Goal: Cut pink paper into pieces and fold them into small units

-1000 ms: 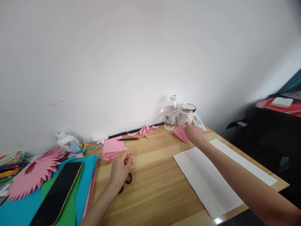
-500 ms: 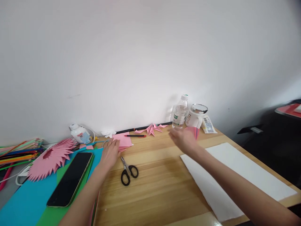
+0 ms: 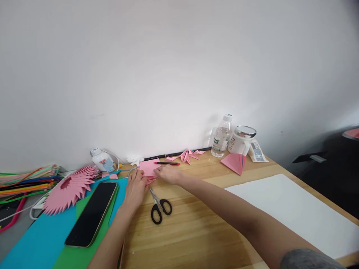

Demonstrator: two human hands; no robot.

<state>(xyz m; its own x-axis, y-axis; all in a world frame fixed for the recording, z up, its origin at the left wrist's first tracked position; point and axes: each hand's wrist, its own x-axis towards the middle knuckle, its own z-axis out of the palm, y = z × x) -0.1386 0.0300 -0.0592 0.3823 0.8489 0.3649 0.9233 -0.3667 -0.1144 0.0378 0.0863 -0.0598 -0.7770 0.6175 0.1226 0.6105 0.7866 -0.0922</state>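
Note:
A square sheet of pink paper [image 3: 149, 166] lies by the wall, with more folded pink paper [image 3: 150, 181] showing under its near edge. My left hand [image 3: 136, 187] rests at the sheet's left side, fingers laid on its edge. At the right corner my right hand [image 3: 168, 174] has its fingertips closed on the sheet's edge. A black pen with a red end [image 3: 167, 163] lies across the sheet's upper right. Just nearer me, scissors with black handles [image 3: 160, 209] lie partly spread on the wooden table [image 3: 179, 239].
Left: a phone [image 3: 92, 215] on green and blue paper [image 3: 30, 239], a pleated pink paper piece [image 3: 70, 192], pipe cleaners [image 3: 30, 183], a white bottle [image 3: 103, 160]. Right: a water bottle [image 3: 221, 139], a mug [image 3: 238, 144], a folded pink fan [image 3: 235, 163], a white board [image 3: 294, 209].
My right hand has moved left, from beside the mug to the pink sheet. The folded pink fan now lies in front of the mug, out of the hand. My left hand stays by the sheet.

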